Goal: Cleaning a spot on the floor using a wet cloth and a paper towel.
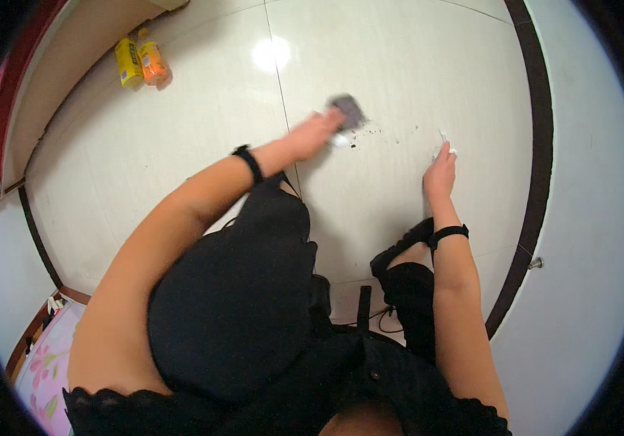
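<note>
My left hand (313, 136) is low over the pale tiled floor, fingers closed and smeared by motion. It grips a dark grey, roughly square pad (348, 112), too blurred to tell its material. A small white piece (339, 140) shows just under the fingers. Dark specks (372, 132) are scattered on the floor to the right of the pad. Farther right, my right hand (440, 173) is closed on a white crumpled tissue (452, 151), its edges sticking out past the fingertips. Each wrist wears a black band.
A yellow bottle (129, 62) and an orange-filled bottle (153, 64) lie side by side at the far left, near a cabinet base (72, 69). A white door (581, 182) with a metal stop (536, 263) stands at right. My knee and black shoe (403, 247) are close by.
</note>
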The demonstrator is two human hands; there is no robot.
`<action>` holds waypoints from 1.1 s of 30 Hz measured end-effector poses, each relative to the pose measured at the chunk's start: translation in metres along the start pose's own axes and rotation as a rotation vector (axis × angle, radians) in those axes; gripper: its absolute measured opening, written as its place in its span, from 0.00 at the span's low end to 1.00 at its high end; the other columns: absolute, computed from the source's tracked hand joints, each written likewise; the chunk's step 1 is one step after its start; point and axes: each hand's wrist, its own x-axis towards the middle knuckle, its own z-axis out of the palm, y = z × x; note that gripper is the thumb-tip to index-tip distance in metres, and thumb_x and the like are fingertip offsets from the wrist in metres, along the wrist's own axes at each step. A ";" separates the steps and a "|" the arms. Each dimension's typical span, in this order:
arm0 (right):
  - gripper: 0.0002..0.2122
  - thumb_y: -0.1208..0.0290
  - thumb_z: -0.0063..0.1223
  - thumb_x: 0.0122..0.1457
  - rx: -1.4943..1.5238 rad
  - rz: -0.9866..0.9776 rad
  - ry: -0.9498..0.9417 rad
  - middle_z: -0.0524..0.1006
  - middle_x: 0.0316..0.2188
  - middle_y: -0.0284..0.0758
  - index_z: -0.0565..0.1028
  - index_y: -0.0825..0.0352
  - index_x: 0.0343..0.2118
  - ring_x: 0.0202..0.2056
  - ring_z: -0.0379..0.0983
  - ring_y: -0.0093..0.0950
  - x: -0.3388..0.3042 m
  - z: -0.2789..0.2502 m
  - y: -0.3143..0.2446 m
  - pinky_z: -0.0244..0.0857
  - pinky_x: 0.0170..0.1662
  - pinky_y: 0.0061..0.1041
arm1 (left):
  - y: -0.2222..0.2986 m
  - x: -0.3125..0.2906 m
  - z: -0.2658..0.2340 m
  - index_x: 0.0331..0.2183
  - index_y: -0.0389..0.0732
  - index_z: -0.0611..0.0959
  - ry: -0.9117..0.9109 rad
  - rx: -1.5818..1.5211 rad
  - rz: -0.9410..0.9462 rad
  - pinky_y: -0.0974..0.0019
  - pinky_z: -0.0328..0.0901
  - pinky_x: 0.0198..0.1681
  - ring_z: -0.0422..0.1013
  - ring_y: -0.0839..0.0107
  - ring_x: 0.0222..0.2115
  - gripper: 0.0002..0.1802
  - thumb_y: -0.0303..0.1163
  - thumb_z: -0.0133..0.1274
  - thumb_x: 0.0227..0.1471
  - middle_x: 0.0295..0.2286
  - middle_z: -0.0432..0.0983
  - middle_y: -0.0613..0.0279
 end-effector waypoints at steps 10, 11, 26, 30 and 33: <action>0.25 0.82 0.41 0.56 0.023 0.012 -0.054 0.66 0.45 0.51 0.57 0.72 0.59 0.42 0.70 0.48 0.001 -0.006 0.001 0.67 0.44 0.39 | -0.015 0.002 -0.071 0.50 0.42 0.73 0.443 -0.697 0.180 0.69 0.66 0.42 0.69 0.70 0.34 0.32 0.11 0.46 0.40 0.46 0.69 0.59; 0.25 0.82 0.41 0.56 0.031 -0.009 -0.035 0.65 0.44 0.51 0.57 0.71 0.59 0.42 0.69 0.48 -0.001 -0.005 0.003 0.67 0.44 0.39 | -0.026 -0.005 -0.082 0.53 0.48 0.73 0.432 -0.649 0.112 0.69 0.66 0.47 0.67 0.75 0.37 0.33 0.14 0.49 0.44 0.43 0.70 0.65; 0.25 0.84 0.41 0.55 0.129 -0.068 0.045 0.66 0.44 0.50 0.57 0.75 0.58 0.42 0.68 0.45 -0.002 0.006 -0.076 0.66 0.45 0.36 | -0.073 -0.020 -0.055 0.52 0.46 0.76 0.398 -0.781 -0.147 0.73 0.65 0.40 0.68 0.77 0.31 0.32 0.16 0.48 0.41 0.31 0.72 0.66; 0.24 0.81 0.42 0.56 0.198 -0.068 -0.046 0.67 0.44 0.50 0.59 0.73 0.58 0.43 0.68 0.44 0.012 0.003 -0.120 0.66 0.46 0.37 | -0.066 -0.022 -0.059 0.51 0.45 0.76 0.356 -0.748 -0.203 0.74 0.65 0.41 0.68 0.77 0.31 0.32 0.15 0.47 0.41 0.32 0.72 0.66; 0.24 0.75 0.44 0.57 0.208 -0.295 -0.082 0.68 0.45 0.48 0.60 0.69 0.58 0.43 0.68 0.41 0.023 0.006 -0.147 0.65 0.48 0.37 | -0.070 -0.022 -0.056 0.51 0.45 0.76 0.359 -0.809 -0.157 0.74 0.65 0.42 0.68 0.77 0.31 0.32 0.15 0.47 0.41 0.34 0.72 0.66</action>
